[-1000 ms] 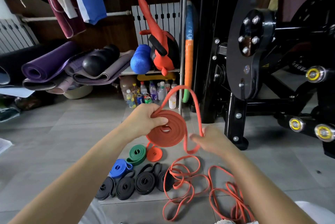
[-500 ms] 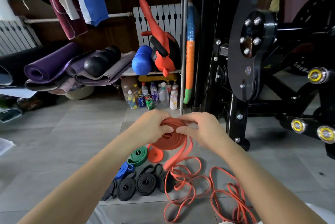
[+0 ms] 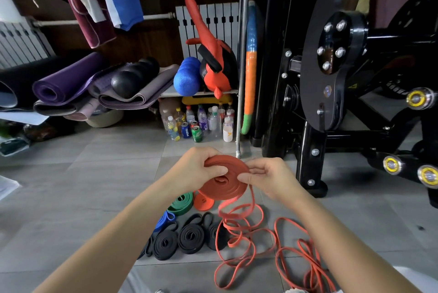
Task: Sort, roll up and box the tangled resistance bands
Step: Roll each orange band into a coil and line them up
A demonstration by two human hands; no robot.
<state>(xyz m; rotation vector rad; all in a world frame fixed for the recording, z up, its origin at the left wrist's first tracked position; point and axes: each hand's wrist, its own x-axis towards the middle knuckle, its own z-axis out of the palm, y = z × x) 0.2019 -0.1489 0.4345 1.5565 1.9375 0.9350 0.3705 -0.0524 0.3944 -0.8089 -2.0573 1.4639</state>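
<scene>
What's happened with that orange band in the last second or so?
The right hand came in from the side and now pinches the coil's edge. The length that arched above the coil has been wound on. The left hand still grips the coil. The rolled bands and the loose tail on the floor lie much as before.

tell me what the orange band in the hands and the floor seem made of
Orange band: likely rubber or latex, matte; it coils flat and its loose tail droops in soft loops. Floor: probably ceramic or stone tile, grey, faint sheen, with grout lines.
</scene>
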